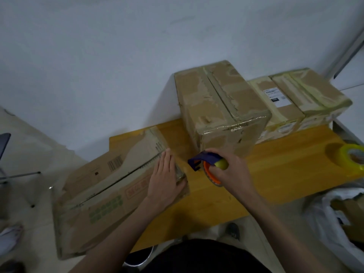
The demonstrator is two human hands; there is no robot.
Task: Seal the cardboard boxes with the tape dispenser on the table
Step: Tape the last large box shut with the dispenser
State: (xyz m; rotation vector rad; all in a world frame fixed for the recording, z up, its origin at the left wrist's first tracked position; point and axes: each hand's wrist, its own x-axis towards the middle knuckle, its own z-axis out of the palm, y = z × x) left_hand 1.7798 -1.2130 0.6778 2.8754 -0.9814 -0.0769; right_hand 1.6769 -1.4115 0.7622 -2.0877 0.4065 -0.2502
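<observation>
Cardboard, light but bendy, of the long box [110,196] overhanging the counter's [275,174] left edge yields under our flat left hand [165,178], so our right hand [228,170] clasps the rigid tape dispenser [206,162] beside it.

Plain packing or mailroom-type space, bare white wall [98,46], pale floor [39,138], wooden table [275,174] stacked w/ taped boxes [222,107], one w/ shipping label [275,96], spare tape roll [352,158], chair leg [19,176] at left, white bag [325,223] at right
</observation>
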